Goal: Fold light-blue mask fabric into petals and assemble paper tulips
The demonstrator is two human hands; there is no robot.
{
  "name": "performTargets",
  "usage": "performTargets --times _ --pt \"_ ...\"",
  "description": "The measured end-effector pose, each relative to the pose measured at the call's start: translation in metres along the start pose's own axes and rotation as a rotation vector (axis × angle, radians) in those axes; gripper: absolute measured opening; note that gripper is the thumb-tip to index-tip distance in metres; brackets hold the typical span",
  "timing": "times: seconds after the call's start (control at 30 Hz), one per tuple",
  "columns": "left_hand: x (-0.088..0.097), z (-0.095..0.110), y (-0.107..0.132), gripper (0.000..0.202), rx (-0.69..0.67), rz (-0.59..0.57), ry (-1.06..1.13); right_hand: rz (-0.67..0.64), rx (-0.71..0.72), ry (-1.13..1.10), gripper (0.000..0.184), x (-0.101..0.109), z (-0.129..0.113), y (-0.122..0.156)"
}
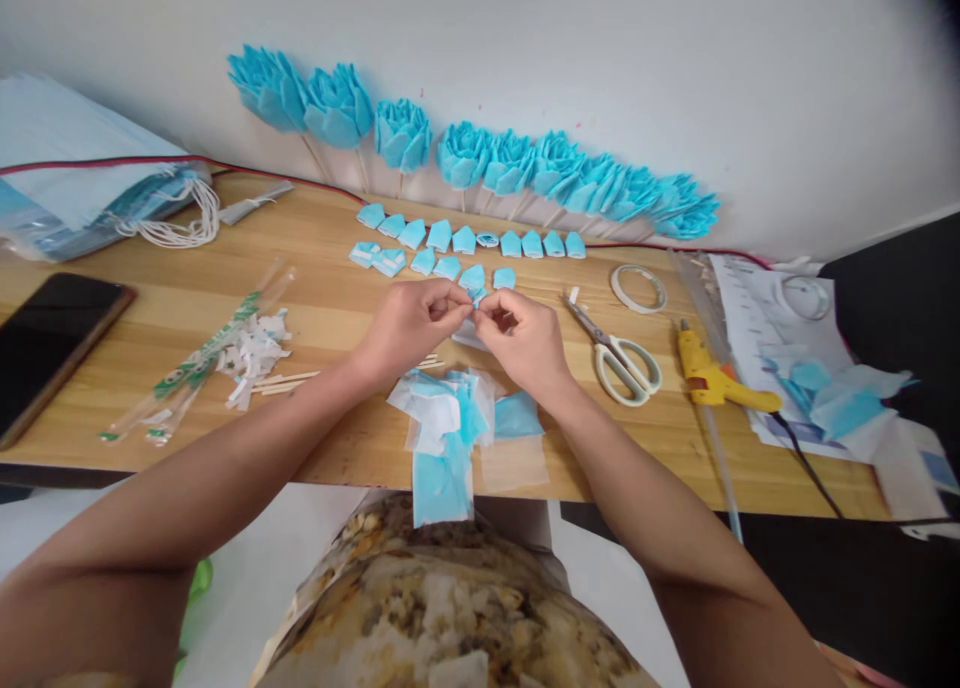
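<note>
My left hand [409,326] and my right hand [527,343] meet over the middle of the wooden table. Both are closed, thumbs and fingertips pinching a small light-blue piece of fabric [478,293], most of it hidden behind the fingers. Just beyond them lie two rows of folded blue petal pieces [465,239], some showing white strips. Nearer my body is a loose pile of blue and white fabric sheets [444,488], partly hanging over the table edge. To the right of my right hand lie scissors [619,356] with pale handles.
Blue fabric flowers on sticks [337,105] lean against the wall. On the right are a tape roll [617,286], a yellow glue gun [703,368] and papers. At left are a phone [56,343], plastic wrappers [206,353], paper scraps [253,353] and white cords [184,226].
</note>
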State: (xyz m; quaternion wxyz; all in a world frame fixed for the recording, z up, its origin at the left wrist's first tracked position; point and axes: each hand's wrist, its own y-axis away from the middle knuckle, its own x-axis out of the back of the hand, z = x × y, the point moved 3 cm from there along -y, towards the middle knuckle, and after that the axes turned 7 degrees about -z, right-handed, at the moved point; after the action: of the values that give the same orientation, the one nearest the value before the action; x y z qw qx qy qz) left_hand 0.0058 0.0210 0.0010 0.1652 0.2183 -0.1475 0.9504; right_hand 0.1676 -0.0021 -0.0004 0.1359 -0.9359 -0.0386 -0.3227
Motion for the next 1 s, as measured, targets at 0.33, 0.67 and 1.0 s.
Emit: performTargets --times 0.33,0.67,1.0 --pt "0.0023 0.0017 -0.0008 0.013 0.032 0.003 0.054 -0.013 0.000 -0.024 0.011 0.0000 -0.0009 0.0002" --pt "0.0078 0.0040 -0.0041 0.014 0.062 0.036 0.098 -0.027 -0.065 -0.132 0.010 0.0014 0.0008 -0.0026" --pt "0.0092 -0.0044 -0.0055 0.019 0.121 0.053 0.195 -0.036 -0.123 -0.225 0.014 0.0042 0.0051 -0.0060"
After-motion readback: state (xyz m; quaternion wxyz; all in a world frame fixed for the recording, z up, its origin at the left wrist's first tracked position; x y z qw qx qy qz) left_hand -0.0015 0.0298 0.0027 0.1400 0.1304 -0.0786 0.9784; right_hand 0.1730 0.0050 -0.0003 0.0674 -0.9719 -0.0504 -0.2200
